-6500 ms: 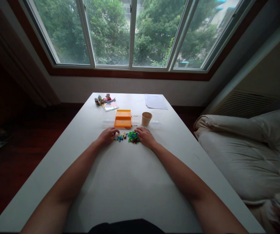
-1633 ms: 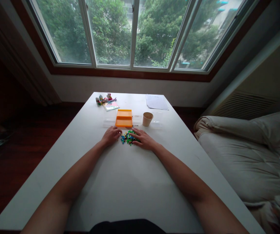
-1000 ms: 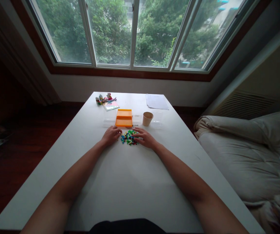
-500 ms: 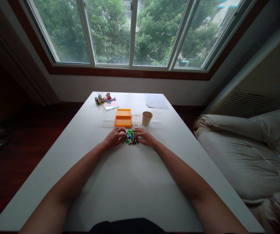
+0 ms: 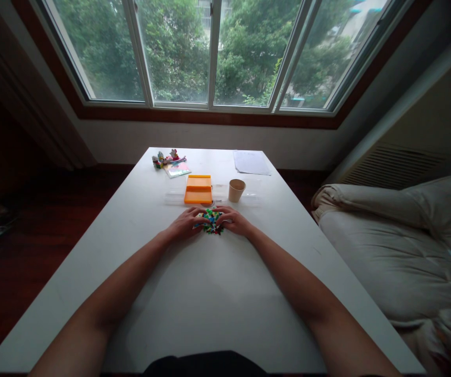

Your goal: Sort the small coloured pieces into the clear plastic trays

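Note:
A small heap of coloured toy bricks, mostly green and blue, lies on the white table. My left hand rests on the table against the heap's left side, fingers spread and curved round it. My right hand presses against the heap's right side in the same way. Both hands cup the heap between them; neither lifts a brick.
Just beyond the heap sit an orange box on a clear tray and a brown paper cup. Farther back lie small toy figures with a booklet and a sheet of paper. A cushioned seat stands to the right.
The bricks were spread in two loose patches; both hands have slid inward and pushed them into one tight heap. The left hand moved right, the right hand moved slightly left.

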`<state>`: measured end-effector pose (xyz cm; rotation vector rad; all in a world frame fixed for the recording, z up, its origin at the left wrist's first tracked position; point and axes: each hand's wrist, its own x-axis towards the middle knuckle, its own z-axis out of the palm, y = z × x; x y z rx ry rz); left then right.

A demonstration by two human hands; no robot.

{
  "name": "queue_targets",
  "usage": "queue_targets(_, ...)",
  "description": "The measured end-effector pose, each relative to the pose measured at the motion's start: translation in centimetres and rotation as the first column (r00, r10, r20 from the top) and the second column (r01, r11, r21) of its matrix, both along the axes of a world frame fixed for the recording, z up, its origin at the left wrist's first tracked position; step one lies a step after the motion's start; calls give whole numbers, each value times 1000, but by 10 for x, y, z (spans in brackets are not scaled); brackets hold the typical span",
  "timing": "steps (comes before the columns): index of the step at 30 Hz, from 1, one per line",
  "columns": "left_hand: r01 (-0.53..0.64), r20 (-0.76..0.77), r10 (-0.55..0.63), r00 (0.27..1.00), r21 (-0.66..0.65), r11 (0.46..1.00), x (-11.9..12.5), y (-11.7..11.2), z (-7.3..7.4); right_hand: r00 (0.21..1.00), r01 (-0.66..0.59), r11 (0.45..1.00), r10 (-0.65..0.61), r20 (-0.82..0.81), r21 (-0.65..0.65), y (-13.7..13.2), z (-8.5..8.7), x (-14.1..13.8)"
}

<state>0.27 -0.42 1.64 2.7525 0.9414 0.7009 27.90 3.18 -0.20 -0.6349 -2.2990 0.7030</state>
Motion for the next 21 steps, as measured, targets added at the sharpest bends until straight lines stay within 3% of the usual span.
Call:
queue_targets(8,-4,19,4,1000,-7,1000,2,1,-2,998,-47,995,50,31,-84,1,4,2)
queue_targets(21,10,9,-11,1000,29,1000,9,-1,-5,995,62,993,-70,-76,-103,2,-3,1)
